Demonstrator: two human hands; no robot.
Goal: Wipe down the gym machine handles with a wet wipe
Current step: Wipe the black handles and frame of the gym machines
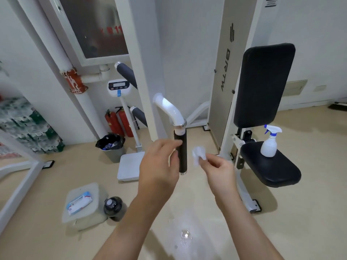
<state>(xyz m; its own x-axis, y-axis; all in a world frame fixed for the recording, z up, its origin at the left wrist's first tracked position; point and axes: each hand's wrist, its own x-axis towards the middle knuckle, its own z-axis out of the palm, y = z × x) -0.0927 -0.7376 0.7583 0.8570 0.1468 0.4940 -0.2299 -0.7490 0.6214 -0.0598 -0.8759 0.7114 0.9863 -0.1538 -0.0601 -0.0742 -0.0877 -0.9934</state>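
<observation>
The left hand loosely steadies the dark vertical handle. The right hand pinches the bunched wet wipe just beside it. Risk: the small wad skips patches or slips free.

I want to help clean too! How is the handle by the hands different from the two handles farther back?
The near handle hangs straight down; the two far handles lean at a slant. The near handle has a left hand at it and a wet wipe, pinched in the right hand, beside it; the far handles have nobody near. All three have dark grips on white machine arms.
</observation>
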